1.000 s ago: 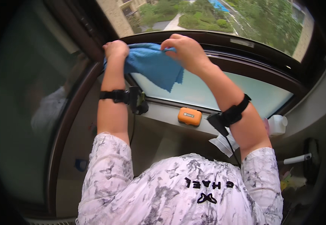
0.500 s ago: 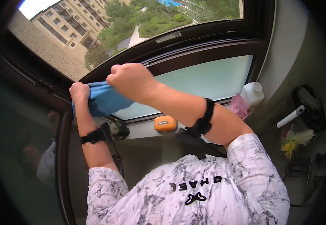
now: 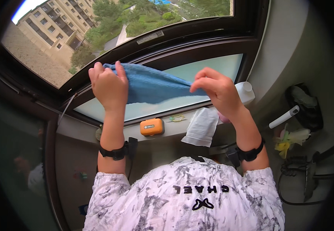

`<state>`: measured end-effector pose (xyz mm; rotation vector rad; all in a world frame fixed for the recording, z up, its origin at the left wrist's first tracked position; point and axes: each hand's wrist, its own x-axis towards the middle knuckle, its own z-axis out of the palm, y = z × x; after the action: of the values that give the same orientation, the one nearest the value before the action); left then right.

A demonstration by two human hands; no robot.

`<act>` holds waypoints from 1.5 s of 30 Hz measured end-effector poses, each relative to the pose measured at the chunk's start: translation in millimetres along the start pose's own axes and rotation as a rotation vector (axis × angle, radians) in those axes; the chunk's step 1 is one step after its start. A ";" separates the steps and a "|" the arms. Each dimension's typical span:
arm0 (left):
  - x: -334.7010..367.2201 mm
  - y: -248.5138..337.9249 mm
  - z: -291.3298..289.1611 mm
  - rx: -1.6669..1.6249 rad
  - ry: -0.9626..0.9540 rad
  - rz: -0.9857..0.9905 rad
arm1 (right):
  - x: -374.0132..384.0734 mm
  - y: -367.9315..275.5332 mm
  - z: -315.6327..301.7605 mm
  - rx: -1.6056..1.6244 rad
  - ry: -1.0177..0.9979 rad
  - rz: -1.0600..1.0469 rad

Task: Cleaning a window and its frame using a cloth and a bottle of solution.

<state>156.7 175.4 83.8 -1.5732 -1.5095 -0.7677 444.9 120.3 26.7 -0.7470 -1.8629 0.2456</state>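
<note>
A blue cloth (image 3: 151,84) is stretched between my two hands in front of the window. My left hand (image 3: 110,85) is closed round its left end, which is bunched in the fist near the dark window frame (image 3: 174,45). With thumb and fingers my right hand (image 3: 219,88) pinches the other end, where the cloth narrows to a twist. Behind and below the cloth is the frosted lower pane (image 3: 217,71). Each forearm wears a black strap with a small box.
On the sill stand an orange case (image 3: 152,126), a white packet (image 3: 202,127) and a white bottle (image 3: 245,92). A dark bag (image 3: 305,106), a white stick-like handle (image 3: 284,117) and yellow flowers (image 3: 283,146) are at the right. A glass panel (image 3: 17,154) stands at the left.
My right hand has moved right and down, pulling the cloth out wide. My left hand has moved right, away from the window's left corner. The view has shifted slightly.
</note>
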 end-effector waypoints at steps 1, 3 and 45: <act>-1.2 9.8 -5.2 -0.002 -0.001 -0.004 | -5.2 -2.2 -4.9 -0.003 -0.004 -0.001; -3.0 28.3 -15.3 -0.132 0.026 0.034 | -15.3 -6.8 -16.2 -0.017 -0.011 0.091; 26.1 241.0 32.7 -0.809 0.153 0.584 | -102.2 6.2 -60.9 -0.008 0.345 0.546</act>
<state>394.4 226.3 56.7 -2.3157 -0.5519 -1.1773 526.2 53.6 -29.2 -1.2153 -1.3100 0.4251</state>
